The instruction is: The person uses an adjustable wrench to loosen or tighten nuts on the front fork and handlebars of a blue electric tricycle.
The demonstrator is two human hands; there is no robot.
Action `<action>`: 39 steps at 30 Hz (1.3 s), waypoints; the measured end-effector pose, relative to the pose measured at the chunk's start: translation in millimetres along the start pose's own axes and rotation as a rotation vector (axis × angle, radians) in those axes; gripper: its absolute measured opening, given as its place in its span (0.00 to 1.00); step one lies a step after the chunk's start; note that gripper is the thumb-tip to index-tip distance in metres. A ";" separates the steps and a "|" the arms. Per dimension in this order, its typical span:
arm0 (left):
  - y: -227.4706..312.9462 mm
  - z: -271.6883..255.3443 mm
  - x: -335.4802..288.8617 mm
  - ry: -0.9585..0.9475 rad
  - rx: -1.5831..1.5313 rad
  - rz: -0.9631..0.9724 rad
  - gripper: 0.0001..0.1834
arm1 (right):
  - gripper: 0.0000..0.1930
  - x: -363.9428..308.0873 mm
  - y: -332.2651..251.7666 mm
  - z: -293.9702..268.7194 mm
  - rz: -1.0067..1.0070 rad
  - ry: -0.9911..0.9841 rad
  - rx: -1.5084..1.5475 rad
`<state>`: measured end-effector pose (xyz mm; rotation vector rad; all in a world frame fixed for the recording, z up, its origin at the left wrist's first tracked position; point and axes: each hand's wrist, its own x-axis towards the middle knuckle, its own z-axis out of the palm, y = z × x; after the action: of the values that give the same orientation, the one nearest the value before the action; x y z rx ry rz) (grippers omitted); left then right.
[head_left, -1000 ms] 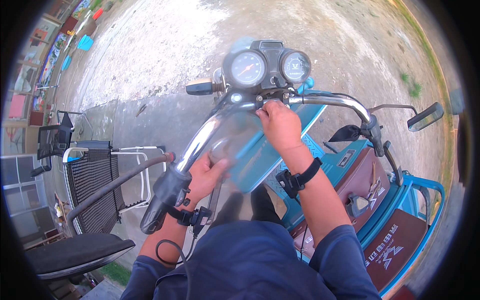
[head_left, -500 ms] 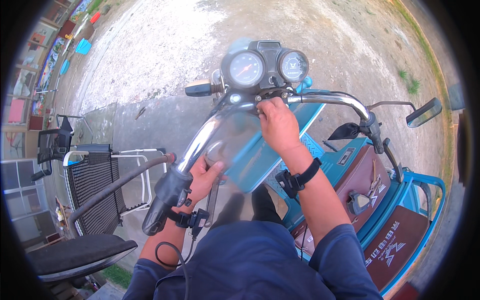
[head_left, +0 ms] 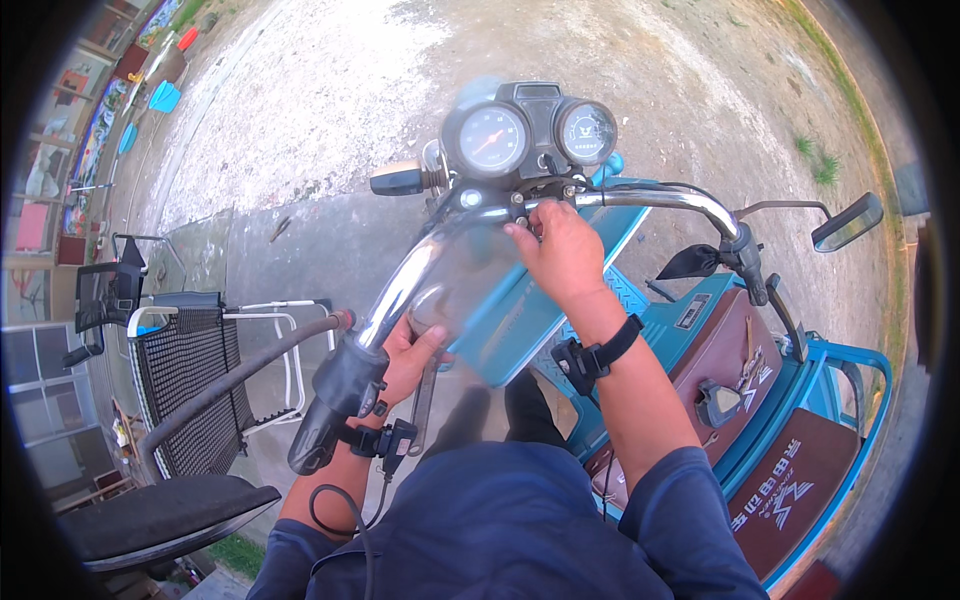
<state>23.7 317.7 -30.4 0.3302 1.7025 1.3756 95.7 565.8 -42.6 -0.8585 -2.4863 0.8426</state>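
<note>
A chrome handlebar (head_left: 405,275) runs across a blue cargo tricycle, below two round gauges (head_left: 493,138). My right hand (head_left: 565,250) is at the handlebar clamp, thumb and fingers pinched together just under the bar. Something small and dark seems to be between the fingertips, too hidden to name. Close by, a clamp bolt (head_left: 517,199) shows on the bar. Lower down, behind the left part of the bar, my left hand (head_left: 410,358) is closed around a flat metal wrench (head_left: 426,395) that hangs downward. The handlebar hides part of that hand.
A left grip (head_left: 325,410) and a right mirror (head_left: 848,222) stick out at the sides. Blurry clear sheeting (head_left: 475,260) and a blue panel (head_left: 520,325) lie below the bar. Brown seats (head_left: 800,490) are at right, a woven chair (head_left: 190,385) at left.
My right hand has shifted slightly right and down from the clamp bolt, uncovering it; its thumb now sits lower. My left hand and the wrench have hardly moved.
</note>
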 end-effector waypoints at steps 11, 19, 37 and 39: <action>0.2 -1.4 -0.8 -0.017 0.021 -0.004 0.17 | 0.11 -2.1 -4.1 -5.4 0.052 -0.063 -0.043; 1.7 -2.5 -1.5 -0.017 0.037 -0.046 0.16 | 0.14 -3.1 7.2 9.3 -0.105 0.060 -0.061; 0.5 -2.1 -1.8 -0.033 0.017 -0.011 0.16 | 0.10 1.2 -2.4 0.0 -0.014 -0.022 -0.059; 1.1 -1.6 -1.2 -0.041 0.028 -0.023 0.16 | 0.10 0.9 3.7 2.3 -0.011 -0.042 -0.107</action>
<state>22.8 316.2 -28.9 0.3514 1.6883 1.3206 95.4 567.8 -46.5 -0.8698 -2.5902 0.7373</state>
